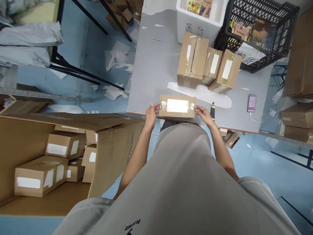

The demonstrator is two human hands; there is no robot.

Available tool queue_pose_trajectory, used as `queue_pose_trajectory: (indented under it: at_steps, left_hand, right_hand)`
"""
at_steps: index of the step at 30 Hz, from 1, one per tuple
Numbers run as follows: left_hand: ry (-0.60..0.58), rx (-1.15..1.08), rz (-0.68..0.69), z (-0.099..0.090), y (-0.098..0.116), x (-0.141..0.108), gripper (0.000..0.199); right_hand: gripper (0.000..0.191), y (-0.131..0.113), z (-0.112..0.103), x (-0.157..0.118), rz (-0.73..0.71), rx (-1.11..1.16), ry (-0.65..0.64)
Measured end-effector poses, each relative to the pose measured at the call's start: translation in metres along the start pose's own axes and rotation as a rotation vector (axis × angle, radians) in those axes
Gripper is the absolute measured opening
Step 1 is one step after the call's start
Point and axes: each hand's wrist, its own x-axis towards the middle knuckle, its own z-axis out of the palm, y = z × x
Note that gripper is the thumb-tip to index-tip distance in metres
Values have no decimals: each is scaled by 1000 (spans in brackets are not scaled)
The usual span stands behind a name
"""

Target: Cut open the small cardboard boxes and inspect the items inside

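"Left hand (pixel 151 115) first: how does it sit?"

"Its forearm (pixel 137 156) slants up and inward from the lower left, past the carton (pixel 116 150). The fingers are clamped on the left end of the box (pixel 177 106), pointing away from the body."

"And across from it?"

"Right hand (pixel 204 114), clamped on the other end, fingertips turned inward. That forearm (pixel 222 150) slants up from the lower right, so the two arms frame the waist."

"Which way does the box point?"

"Long axis left to right, nearly parallel to the table's (pixel 156 65) near edge, one short end toward each hand. Its white label (pixel 176 105) faces up."

"Where is it, exactly?"

"At the near edge, just in front of the waist. I can't tell whether it rests on the table or is held above it."

"Anything farther right?"

"A cutter (pixel 213 112) just beside the right hand, then a phone (pixel 251 103), well apart."
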Motion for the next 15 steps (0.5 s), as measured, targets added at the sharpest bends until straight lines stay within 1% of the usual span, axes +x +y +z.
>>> queue_pose_trajectory:
  at_steps: [4,6,8,10,12,15]
  left_hand:
    - [43,-24,-35,-5,-12,3,73]
    - [48,-28,-72,-6,-17,5,69]
    - [44,-26,-125,-5,-23,6,64]
    - [30,-23,-169,-3,-30,5,60]
    - [3,-30,-182,1,-37,4,57]
    - [-13,-49,-167,6,-44,3,61]
  right_hand:
    - [60,21,-5,2,43,-30,56]
    - [58,31,-7,4,65,-73,42]
    - [60,40,-5,6,90,-112,9]
    - [68,46,1,8,87,-126,-37]
    - [79,50,8,8,52,-109,-85]
    - [87,49,16,5,-26,-75,-136]
